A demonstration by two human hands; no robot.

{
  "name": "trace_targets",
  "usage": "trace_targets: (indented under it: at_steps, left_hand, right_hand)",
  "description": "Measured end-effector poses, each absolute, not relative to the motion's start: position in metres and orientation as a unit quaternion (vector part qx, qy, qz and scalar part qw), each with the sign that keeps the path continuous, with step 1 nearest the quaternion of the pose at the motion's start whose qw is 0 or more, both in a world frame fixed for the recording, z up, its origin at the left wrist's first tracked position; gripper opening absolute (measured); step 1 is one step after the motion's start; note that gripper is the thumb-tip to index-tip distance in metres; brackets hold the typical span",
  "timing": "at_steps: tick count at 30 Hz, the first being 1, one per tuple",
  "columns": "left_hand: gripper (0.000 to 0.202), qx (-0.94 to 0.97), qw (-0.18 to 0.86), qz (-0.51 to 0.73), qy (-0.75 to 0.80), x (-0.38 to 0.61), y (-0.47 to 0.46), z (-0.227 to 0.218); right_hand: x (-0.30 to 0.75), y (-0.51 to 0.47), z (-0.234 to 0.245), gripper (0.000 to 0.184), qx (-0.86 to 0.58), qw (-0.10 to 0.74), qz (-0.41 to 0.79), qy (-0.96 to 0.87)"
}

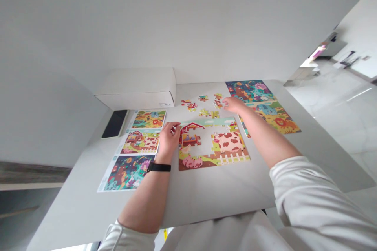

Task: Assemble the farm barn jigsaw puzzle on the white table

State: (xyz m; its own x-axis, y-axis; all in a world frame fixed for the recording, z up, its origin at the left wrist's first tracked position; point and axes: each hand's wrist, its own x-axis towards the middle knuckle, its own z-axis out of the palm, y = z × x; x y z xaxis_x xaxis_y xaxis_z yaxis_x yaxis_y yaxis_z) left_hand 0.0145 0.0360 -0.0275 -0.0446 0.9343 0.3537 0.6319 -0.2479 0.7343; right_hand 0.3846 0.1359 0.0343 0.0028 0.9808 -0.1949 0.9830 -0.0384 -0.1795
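Note:
A farm jigsaw puzzle (231,143), partly put together, lies on the table with a gap in its middle and top. It shows a barn, a spotted cow, a pink pig and a white fence. My left hand (170,137) rests at its left edge, fingers loosely curled, with a small space between thumb and forefinger. Beyond the puzzle, my right hand (234,104) reaches to the loose pieces, its bent fingertips beside a red-and-white puzzle piece (217,103). Whether they touch it is unclear. Other loose pieces include a yellow-green one (204,112) and a barn piece (192,106).
On the left lies a sheet with three printed pictures (141,141), partly under my left forearm. A black phone (114,124) and a white box (137,88) are behind it. Two colourful puzzle pictures (272,111) lie at the right, partly behind my right arm. A wall borders the table's back.

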Motion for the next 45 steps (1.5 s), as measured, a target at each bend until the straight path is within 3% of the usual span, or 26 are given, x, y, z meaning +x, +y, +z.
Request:
trace_targets:
  at_steps: [6, 12, 18, 23, 28, 34, 37, 45]
  left_hand:
    - [0.019, 0.661, 0.182, 0.432, 0.587, 0.015, 0.037, -0.03]
    - [0.019, 0.672, 0.19, 0.42, 0.58, 0.016, 0.034, -0.028]
    - [0.018, 0.679, 0.192, 0.429, 0.564, 0.017, 0.035, -0.028]
    - [0.017, 0.68, 0.19, 0.42, 0.571, 0.018, 0.035, -0.027]
    - [0.016, 0.683, 0.186, 0.429, 0.561, 0.018, 0.035, -0.026]
    - [0.017, 0.683, 0.2, 0.425, 0.56, 0.019, 0.034, -0.023]
    - [0.017, 0.683, 0.196, 0.424, 0.562, 0.021, 0.033, -0.019]
    - [0.014, 0.707, 0.173, 0.441, 0.526, 0.024, 0.032, -0.019]
  right_hand:
    - [0.37, 0.162, 0.03, 0.051, 0.691, 0.017, -0.113, 0.713]
    - [0.377, 0.177, 0.029, 0.04, 0.682, 0.05, -0.118, 0.72]
    - [0.386, 0.18, 0.027, 0.06, 0.68, 0.026, -0.118, 0.723]
    - [0.385, 0.177, 0.026, 0.041, 0.685, 0.027, -0.141, 0.714]
    - [0.381, 0.172, 0.023, 0.049, 0.695, 0.001, -0.137, 0.705]
    - [0.38, 0.168, 0.026, 0.031, 0.694, 0.014, -0.155, 0.703]
    - [0.38, 0.163, 0.026, 0.028, 0.714, -0.05, -0.172, 0.677]
    - [0.383, 0.12, 0.011, 0.017, 0.644, -0.393, -0.236, 0.612]
